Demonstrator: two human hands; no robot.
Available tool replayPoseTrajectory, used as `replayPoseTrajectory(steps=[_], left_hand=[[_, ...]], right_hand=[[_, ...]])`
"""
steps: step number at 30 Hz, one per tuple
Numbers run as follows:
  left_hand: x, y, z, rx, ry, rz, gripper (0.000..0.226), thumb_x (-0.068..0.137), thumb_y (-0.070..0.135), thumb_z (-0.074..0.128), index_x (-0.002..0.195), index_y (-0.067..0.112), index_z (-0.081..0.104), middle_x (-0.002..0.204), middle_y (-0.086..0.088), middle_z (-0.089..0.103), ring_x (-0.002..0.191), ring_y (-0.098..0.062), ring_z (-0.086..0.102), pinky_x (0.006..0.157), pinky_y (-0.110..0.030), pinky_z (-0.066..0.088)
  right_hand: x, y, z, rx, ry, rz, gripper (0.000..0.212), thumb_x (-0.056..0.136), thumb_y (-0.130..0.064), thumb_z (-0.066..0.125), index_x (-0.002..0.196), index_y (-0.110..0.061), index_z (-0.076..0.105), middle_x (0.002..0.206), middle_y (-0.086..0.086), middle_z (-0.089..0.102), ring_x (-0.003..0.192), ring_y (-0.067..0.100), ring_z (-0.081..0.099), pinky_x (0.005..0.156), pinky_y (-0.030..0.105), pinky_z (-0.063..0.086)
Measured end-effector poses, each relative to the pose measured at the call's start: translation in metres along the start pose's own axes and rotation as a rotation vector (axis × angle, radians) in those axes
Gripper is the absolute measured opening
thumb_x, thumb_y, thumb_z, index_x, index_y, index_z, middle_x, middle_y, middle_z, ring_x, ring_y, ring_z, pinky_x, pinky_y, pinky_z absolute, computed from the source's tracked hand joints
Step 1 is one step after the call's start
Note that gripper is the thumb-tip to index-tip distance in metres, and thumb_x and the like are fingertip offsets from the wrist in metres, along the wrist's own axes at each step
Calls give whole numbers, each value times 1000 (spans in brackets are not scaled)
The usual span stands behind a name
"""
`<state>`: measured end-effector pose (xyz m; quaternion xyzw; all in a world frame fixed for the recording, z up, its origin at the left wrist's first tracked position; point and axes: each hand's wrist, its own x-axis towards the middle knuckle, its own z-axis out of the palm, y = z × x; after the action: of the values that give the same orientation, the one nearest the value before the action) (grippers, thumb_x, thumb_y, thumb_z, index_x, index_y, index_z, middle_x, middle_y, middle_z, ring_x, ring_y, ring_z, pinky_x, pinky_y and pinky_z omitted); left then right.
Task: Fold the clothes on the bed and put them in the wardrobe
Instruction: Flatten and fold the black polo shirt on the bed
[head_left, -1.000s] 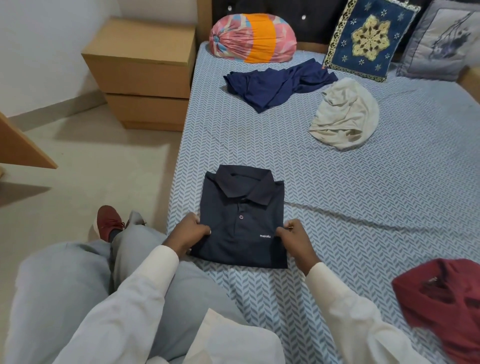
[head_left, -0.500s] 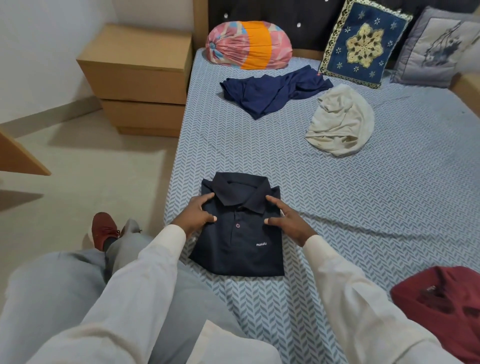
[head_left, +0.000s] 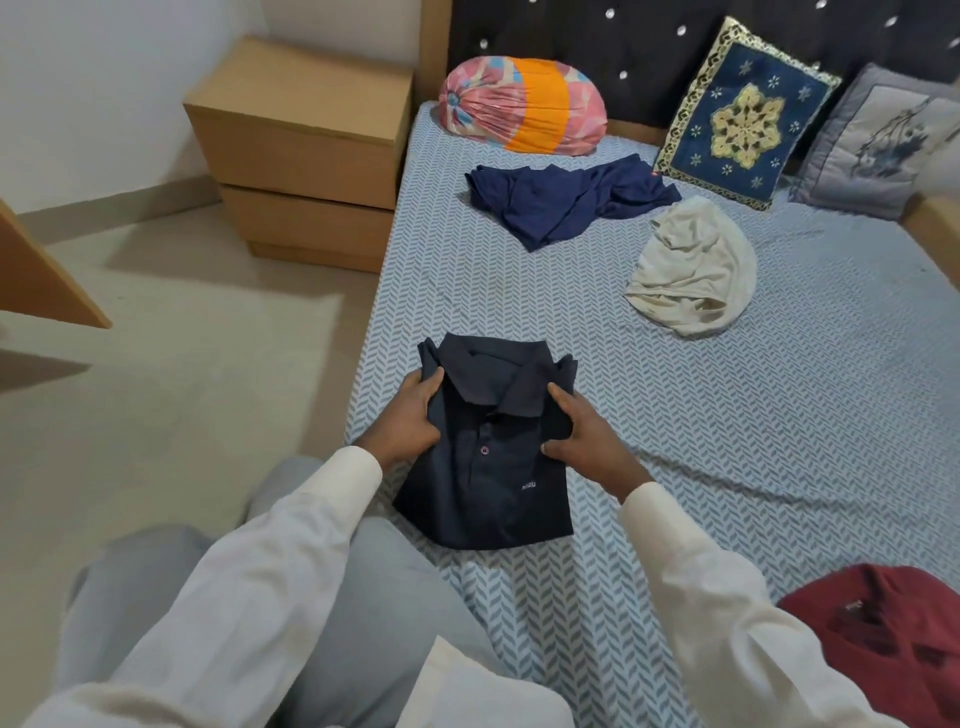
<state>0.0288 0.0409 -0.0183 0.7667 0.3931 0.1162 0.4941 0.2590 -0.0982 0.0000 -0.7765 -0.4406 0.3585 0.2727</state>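
A folded dark navy polo shirt (head_left: 488, 467) lies near the left edge of the bed (head_left: 779, 415). My left hand (head_left: 410, 415) grips its left side, thumb on top and fingers tucked under the edge. My right hand (head_left: 582, 441) holds the right side below the collar, fingers curled round the fabric. The shirt's upper corners are slightly lifted and rumpled. Unfolded on the bed lie a blue garment (head_left: 566, 200), a cream garment (head_left: 691, 270) and a maroon garment (head_left: 893, 639).
A wooden bedside drawer unit (head_left: 301, 150) stands left of the bed. A rolled pink and orange bundle (head_left: 522, 106) and two cushions (head_left: 743, 114) lean against the dark headboard. A wooden board edge (head_left: 47, 280) juts in at far left above the floor.
Both hands moved from the shirt's lower sides up to its upper sides beside the collar. They now grip the edges, and the shirt's top has begun to lift and rumple.
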Motion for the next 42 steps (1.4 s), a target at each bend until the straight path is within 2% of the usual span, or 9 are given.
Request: replayPoseTrajectory(steps=[5, 10, 18, 24, 29, 32, 35, 39, 42], left_hand=[[4, -4, -54, -1, 50, 97, 93, 75, -10, 55, 155, 23, 20, 154, -4, 21, 139, -17, 32, 112, -25, 32], [-1, -10, -130, -21, 81, 83, 91, 77, -9, 52, 156, 22, 18, 160, -2, 11, 143, -22, 31, 113, -35, 36], [-86, 52, -264, 181, 128, 15, 92, 84, -3, 55, 156, 28, 8, 163, 5, -3, 142, -24, 32, 101, -34, 46], [-156, 135, -373, 228, 299, -68, 94, 91, 4, 56, 154, 38, -5, 162, 3, -6, 144, -23, 28, 92, -25, 45], [-192, 166, -460, 191, 411, -189, 97, 93, 9, 60, 152, 42, -9, 162, 9, -13, 140, -21, 38, 96, -25, 45], [-209, 162, -517, 144, 479, -240, 101, 92, 8, 60, 149, 48, -14, 161, 10, -16, 141, -21, 36, 98, -26, 42], [-225, 142, -576, 104, 563, -286, 100, 91, 6, 60, 152, 44, -9, 162, 8, -16, 145, -18, 27, 101, -25, 38], [-239, 110, -639, 112, 679, -331, 102, 88, 7, 63, 153, 41, -7, 161, 12, -13, 134, -19, 42, 94, -20, 40], [-253, 89, -684, 106, 746, -337, 105, 86, 5, 65, 153, 41, -8, 161, 10, -13, 139, -31, 36, 105, -32, 42]], right_hand=[[15, -53, 10, -115, 38, -58, 87, 83, -2, 70, 155, -24, 26, 151, -7, 31, 130, 12, 44, 85, 5, 42], [38, -130, 35, -243, 133, -165, 89, 79, 3, 71, 155, -16, 27, 156, 5, 28, 138, 19, 37, 100, 15, 31], [-11, -282, 58, -308, 135, -271, 92, 84, -1, 69, 157, -21, 17, 161, -2, 17, 132, -3, 30, 98, 20, 38], [-28, -433, 31, -252, 62, -382, 87, 86, -6, 69, 156, -26, 22, 161, -6, 20, 146, 12, 26, 111, 28, 35], [-8, -540, 29, -240, -52, -495, 87, 88, -3, 64, 155, -33, 18, 162, -11, 17, 142, 1, 25, 103, 9, 33], [18, -600, 48, -255, -140, -566, 89, 87, -1, 59, 155, -37, 16, 163, -11, 12, 147, 8, 19, 105, 14, 36], [45, -665, 84, -279, -209, -648, 87, 87, 2, 57, 156, -33, 17, 163, -7, 13, 147, 2, 8, 105, 0, 19], [73, -737, 136, -255, -284, -748, 87, 87, 2, 58, 156, -32, 17, 163, -8, 13, 148, 18, 23, 114, 35, 37], [90, -789, 178, -273, -301, -834, 87, 85, 3, 58, 156, -29, 19, 164, -7, 13, 143, 18, 31, 105, 20, 35]])
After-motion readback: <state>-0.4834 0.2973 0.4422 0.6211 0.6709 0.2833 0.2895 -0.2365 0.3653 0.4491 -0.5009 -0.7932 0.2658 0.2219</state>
